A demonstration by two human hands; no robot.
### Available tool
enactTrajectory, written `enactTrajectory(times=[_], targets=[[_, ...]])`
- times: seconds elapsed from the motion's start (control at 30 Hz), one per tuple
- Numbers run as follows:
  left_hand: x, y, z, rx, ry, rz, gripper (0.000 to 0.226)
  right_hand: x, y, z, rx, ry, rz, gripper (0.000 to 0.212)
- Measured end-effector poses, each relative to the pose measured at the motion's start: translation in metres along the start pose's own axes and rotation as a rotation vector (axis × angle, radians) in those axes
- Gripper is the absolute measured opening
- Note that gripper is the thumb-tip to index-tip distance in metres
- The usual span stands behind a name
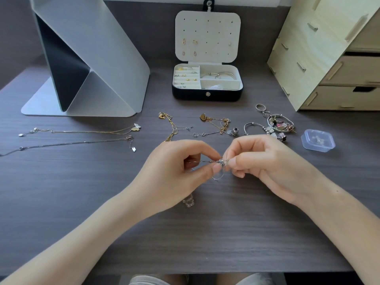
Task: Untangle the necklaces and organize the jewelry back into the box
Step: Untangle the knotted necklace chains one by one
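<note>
Nearest, above the dark wood-grain table (205,233), the left hand (176,171) and the right hand (265,163) meet, each pinching between thumb and fingertips a thin silver chain bunched into a small knot (223,162); a loop of it hangs beneath them. Just under the left hand a small clear charm (188,200) lies on the table. Beyond, on the left, 2 necklaces lie stretched out straight and apart, a gold chain with a butterfly pendant (82,131) and a darker silver chain (61,144), and both look already freed. In the middle row a gold link chain (171,128) and a rose-gold chain with a heart tag (218,122) lie crossed with finer silver strands, seemingly tangled. To their right sits a heap of silver bangles, rings and charms (275,124), then a small clear plastic case (317,142). Farthest, the black jewelry box (191,95) stands open, with earrings pinned in its cream lid and studs and hoops in its compartments. I judge the task about midway: no necklace shows plainly in the box, and several pieces await sorting.
</note>
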State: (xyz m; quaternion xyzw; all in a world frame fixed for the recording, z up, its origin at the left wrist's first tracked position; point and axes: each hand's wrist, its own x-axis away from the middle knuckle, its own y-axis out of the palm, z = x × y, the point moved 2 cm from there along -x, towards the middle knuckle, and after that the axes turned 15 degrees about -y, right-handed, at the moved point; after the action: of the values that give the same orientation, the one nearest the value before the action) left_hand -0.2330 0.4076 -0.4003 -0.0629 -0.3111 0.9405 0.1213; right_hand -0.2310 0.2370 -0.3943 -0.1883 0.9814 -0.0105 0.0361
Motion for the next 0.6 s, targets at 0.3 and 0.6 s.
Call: enactTrajectory(times=[0.3,0.6], targets=[[-0.0015,-0.0024,0.004,0.163,-0.026,-0.061,0.012,0.0015,0.0023,-0.0058,0.007,-0.133,-0.015,0.008],[-0.005,-0.0044,0.0077,0.527,-0.305,-0.246,0.018,0.0018,0.0069,-0.0035,-0.021,-0.099,-0.039,0.005]])
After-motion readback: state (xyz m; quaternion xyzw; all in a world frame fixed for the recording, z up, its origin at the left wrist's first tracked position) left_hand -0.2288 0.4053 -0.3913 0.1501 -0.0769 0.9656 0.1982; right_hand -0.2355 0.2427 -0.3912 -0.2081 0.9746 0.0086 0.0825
